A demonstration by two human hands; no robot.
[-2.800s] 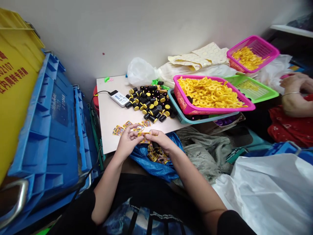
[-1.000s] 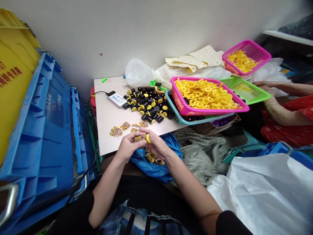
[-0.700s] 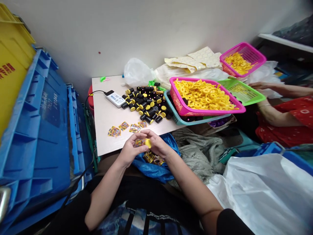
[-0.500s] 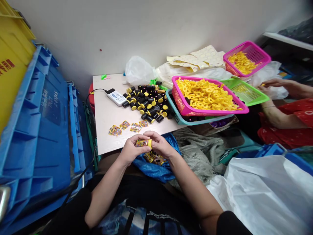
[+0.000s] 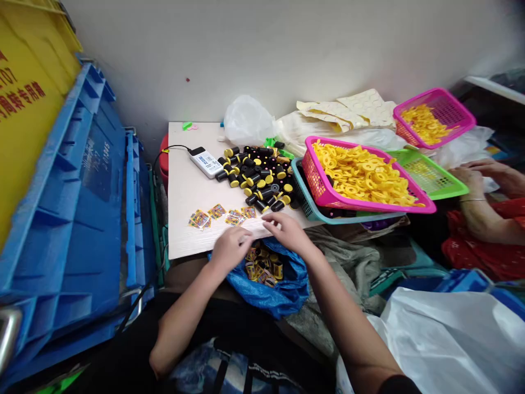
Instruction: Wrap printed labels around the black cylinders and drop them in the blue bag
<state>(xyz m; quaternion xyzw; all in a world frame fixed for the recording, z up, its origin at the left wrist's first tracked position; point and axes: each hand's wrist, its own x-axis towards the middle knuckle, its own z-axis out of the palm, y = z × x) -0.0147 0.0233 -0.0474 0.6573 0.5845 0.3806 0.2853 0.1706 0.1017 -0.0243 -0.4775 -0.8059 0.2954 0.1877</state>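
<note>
**Left hand (image 5: 230, 250) and right hand (image 5: 287, 232) part above the table (image 5: 184, 235)**

Since the earlier frame, the two hands had drawn apart, and the labelled cylinder they had held between them no longer showed in either. Both hands looked open and palm down, with nothing visible in their grip. The left hand was at the table's near edge, just beside the small printed labels (image 5: 217, 213), which lay in a loose row. The right hand was to its right, with its fingers (image 5: 273, 220) reaching just over the same edge.

Directly below the hands, a blue plastic bag (image 5: 283, 295) held a cluster of labelled cylinders (image 5: 262, 266). Farther across the table sat a heap of black cylinders with yellow ends (image 5: 256, 178), and left of it a white device with a cable (image 5: 205, 162).

To the right, a large pink basket (image 5: 328, 189) full of yellow rings sat on a teal tray (image 5: 305, 200). Beyond it were a green basket (image 5: 435, 178) and a smaller pink basket (image 5: 435, 117) of yellow rings. A co-worker in red (image 5: 471, 241) had both hands (image 5: 471, 178) near the green basket. A blue crate (image 5: 82, 191) and a yellow crate (image 5: 28, 109) stood at the left, and a white sack (image 5: 447, 339) lay at the near right.
</note>
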